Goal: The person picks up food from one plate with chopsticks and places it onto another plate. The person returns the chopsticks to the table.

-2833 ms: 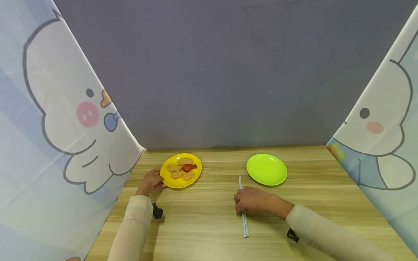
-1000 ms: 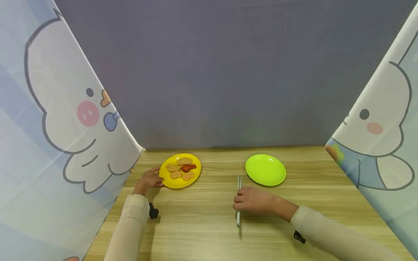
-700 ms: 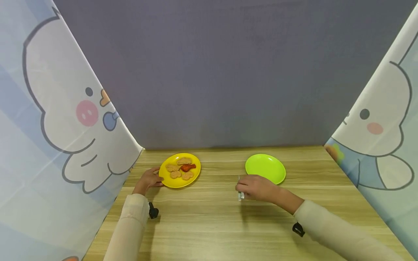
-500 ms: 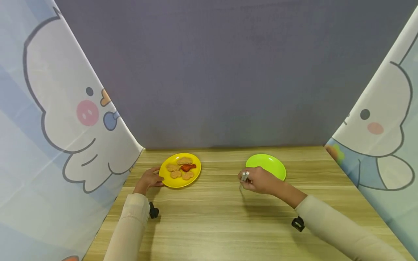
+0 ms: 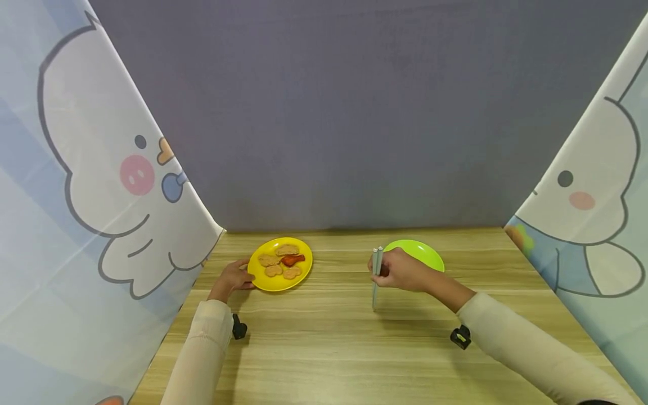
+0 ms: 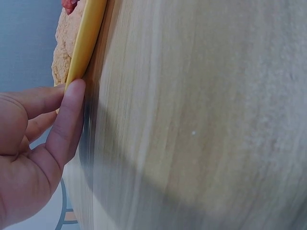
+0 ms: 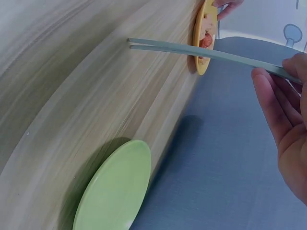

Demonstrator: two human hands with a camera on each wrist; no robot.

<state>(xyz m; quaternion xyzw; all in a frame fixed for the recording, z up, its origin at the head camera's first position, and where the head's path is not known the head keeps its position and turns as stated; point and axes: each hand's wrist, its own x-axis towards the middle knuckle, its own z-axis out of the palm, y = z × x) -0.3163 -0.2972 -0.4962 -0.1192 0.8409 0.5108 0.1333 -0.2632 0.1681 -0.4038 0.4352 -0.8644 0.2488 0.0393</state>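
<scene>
On the left of the wooden table lies a yellow plate with a red-brown drumstick and several tan breaded pieces. My left hand pinches its near-left rim, thumb against the edge in the left wrist view. My right hand holds a pair of pale grey-green chopsticks above the table, upper ends up and tips pointing down. In the right wrist view the tips sit close together with nothing between them. Behind that hand is a lime-green plate, partly hidden by it.
The table meets a grey backdrop at its far edge. Cartoon-printed cloth walls stand on the left and right. Each forearm has a dark wrist camera strapped on.
My right hand has picked the chopsticks up from the table, moved away from me and turned them from flat to steeply tilted, tips down. The left hand stays at the yellow plate.
</scene>
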